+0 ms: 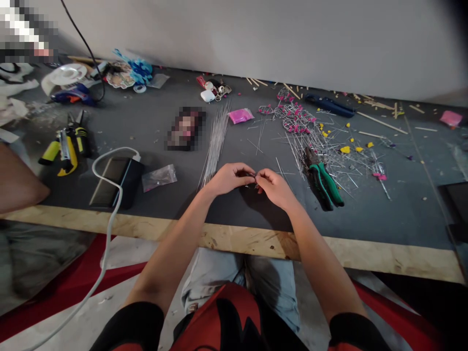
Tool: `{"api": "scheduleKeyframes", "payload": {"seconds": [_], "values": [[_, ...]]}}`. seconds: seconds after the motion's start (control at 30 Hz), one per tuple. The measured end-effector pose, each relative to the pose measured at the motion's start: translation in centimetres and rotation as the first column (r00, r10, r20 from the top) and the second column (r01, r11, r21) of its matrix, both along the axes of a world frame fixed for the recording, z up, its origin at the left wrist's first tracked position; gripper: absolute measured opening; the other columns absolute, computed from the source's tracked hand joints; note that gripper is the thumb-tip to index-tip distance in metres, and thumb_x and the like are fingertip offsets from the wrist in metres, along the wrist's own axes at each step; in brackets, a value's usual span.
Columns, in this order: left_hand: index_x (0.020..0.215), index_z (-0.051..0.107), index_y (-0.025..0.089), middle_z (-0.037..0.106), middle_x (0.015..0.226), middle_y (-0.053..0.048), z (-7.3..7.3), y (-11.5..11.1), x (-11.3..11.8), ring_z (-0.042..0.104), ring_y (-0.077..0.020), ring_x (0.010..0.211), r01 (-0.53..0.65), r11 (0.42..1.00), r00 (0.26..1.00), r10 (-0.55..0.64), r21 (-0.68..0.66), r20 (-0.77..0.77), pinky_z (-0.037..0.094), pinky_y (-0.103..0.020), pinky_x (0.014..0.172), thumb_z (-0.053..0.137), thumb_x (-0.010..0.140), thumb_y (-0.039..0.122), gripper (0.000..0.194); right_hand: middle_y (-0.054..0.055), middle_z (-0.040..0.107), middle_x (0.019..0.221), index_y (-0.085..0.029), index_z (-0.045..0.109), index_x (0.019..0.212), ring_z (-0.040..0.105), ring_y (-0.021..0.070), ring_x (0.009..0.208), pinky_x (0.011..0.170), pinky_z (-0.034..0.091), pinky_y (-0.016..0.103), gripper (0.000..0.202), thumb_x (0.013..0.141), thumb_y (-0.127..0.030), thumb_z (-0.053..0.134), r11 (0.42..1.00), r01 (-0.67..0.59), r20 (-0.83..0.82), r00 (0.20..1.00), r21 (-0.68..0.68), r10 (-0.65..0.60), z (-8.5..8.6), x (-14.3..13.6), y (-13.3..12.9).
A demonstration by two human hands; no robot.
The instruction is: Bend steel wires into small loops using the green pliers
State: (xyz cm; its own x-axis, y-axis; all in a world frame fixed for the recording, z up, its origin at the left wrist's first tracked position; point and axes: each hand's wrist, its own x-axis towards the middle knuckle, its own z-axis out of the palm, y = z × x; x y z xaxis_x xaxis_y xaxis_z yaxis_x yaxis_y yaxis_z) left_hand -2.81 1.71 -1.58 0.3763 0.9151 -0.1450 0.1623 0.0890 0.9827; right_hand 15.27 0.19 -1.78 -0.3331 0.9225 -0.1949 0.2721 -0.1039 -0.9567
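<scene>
Over the front of the grey table, my left hand (233, 178) and my right hand (272, 185) meet fingertip to fingertip. Both are closed in a pinch on a small piece of thin wire (250, 185), mostly hidden by the fingers. Beside my left hand lies a bundle of straight silvery wires (217, 141). A few loose wires (281, 168) are near my right hand. Further right, green-handled pliers (323, 180) rest against a heap of bent wires with pink bits (296, 117).
A pink packet (240, 115) lies behind my hands. To the left are a power bank (113, 183) with a white cable, a small plastic bag (159, 178) and yellow-black cutters (68, 146). Another person's arm (20, 180) rests at the left edge. Yellow bits (345, 149) and sticks (382, 122) lie right.
</scene>
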Motion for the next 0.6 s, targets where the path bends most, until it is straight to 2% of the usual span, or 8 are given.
{"api": "scheduleKeyframes", "payload": {"seconds": [0.1,0.17,0.27,0.33,0.4,0.5,0.53,0.6], "values": [[0.105,0.06,0.017,0.065,0.103,-0.007,0.2,0.3,-0.5,0.061,-0.0099,0.073,-0.193,0.981,0.973,0.187,0.032,0.137,0.052,-0.025,0.066,0.067,0.073,0.028,0.035,-0.003,0.055,0.07,-0.02,0.05,0.081,0.054,0.0086,0.053,0.056,0.044,0.024,0.015,0.084,-0.034,0.047,0.999,0.034,-0.062,0.997,-0.003,-0.035,-0.3,-0.1,0.1],[0.102,0.06,0.016,0.065,0.098,-0.007,0.3,0.7,-1.0,0.062,-0.0102,0.072,-0.316,0.948,0.936,0.305,0.041,0.179,0.053,-0.025,0.065,0.065,0.075,0.028,0.03,-0.003,0.056,0.07,-0.02,0.05,0.079,0.054,0.0083,0.051,0.054,0.044,0.024,0.015,0.084,-0.033,0.047,0.999,0.049,-0.082,0.995,-0.011,-0.05,-0.4,-0.3,0.2],[0.09,0.062,0.015,0.064,0.074,-0.003,0.2,0.9,-1.6,0.059,-0.0092,0.058,-0.272,0.962,0.957,0.272,-0.016,0.099,0.049,-0.022,0.054,0.065,0.074,0.023,0.018,-0.003,0.057,0.069,-0.02,0.049,0.078,0.054,0.0078,0.05,0.053,0.045,0.023,0.014,0.084,-0.032,0.047,0.996,0.086,-0.069,0.994,-0.013,-0.087,-0.5,-0.5,0.2],[0.087,0.063,0.016,0.062,0.066,-0.001,0.0,0.7,-1.6,0.054,-0.0074,0.051,-0.25,0.966,0.966,0.253,-0.068,0.046,0.043,-0.02,0.047,0.065,0.075,0.021,0.014,-0.003,0.058,0.069,-0.02,0.05,0.079,0.054,0.008,0.05,0.051,0.045,0.023,0.014,0.083,-0.033,0.05,0.995,0.102,-0.08,0.991,-0.015,-0.103,-0.5,-0.6,0.2],[0.089,0.063,0.017,0.062,0.066,-0.001,-0.1,0.4,-1.2,0.053,-0.0065,0.051,-0.265,0.958,0.96,0.272,-0.114,0.058,0.041,-0.019,0.046,0.064,0.075,0.019,0.014,-0.001,0.059,0.076,-0.021,0.052,0.085,0.056,0.0101,0.059,0.051,0.046,0.022,0.017,0.081,-0.037,0.054,0.996,0.085,-0.139,0.987,-0.009,-0.085,-0.5,-0.7,0.1],[0.089,0.063,0.016,0.063,0.071,-0.001,-0.2,0.1,-0.3,0.054,-0.0058,0.053,-0.297,0.936,0.937,0.324,-0.19,0.133,0.042,-0.019,0.049,0.064,0.074,0.016,0.015,0.003,0.06,0.097,-0.024,0.054,0.102,0.059,0.0137,0.08,0.055,0.048,0.023,0.034,0.075,-0.042,0.063,0.999,0.039,-0.218,0.975,0.021,-0.033,-0.5,-0.7,0.0],[0.088,0.063,0.015,0.063,0.073,-0.001,-0.2,0.1,0.0,0.054,-0.0056,0.054,-0.309,0.926,0.926,0.345,-0.216,0.155,0.042,-0.018,0.049,0.064,0.074,0.015,0.015,0.003,0.06,0.1,-0.024,0.054,0.104,0.059,0.0141,0.082,0.057,0.048,0.023,0.037,0.073,-0.041,0.065,0.999,0.031,-0.216,0.976,0.031,-0.023,-0.5,-0.7,-0.1],[0.087,0.062,0.014,0.064,0.076,-0.002,-0.2,0.0,0.6,0.055,-0.0052,0.055,-0.328,0.909,0.906,0.38,-0.257,0.188,0.044,-0.018,0.05,0.064,0.074,0.013,0.014,0.003,0.062,0.094,-0.023,0.058,0.099,0.059,0.0131,0.075,0.059,0.048,0.025,0.033,0.072,-0.04,0.066,0.998,0.033,-0.168,0.985,0.048,-0.025,-0.5,-0.8,-0.2]]}}
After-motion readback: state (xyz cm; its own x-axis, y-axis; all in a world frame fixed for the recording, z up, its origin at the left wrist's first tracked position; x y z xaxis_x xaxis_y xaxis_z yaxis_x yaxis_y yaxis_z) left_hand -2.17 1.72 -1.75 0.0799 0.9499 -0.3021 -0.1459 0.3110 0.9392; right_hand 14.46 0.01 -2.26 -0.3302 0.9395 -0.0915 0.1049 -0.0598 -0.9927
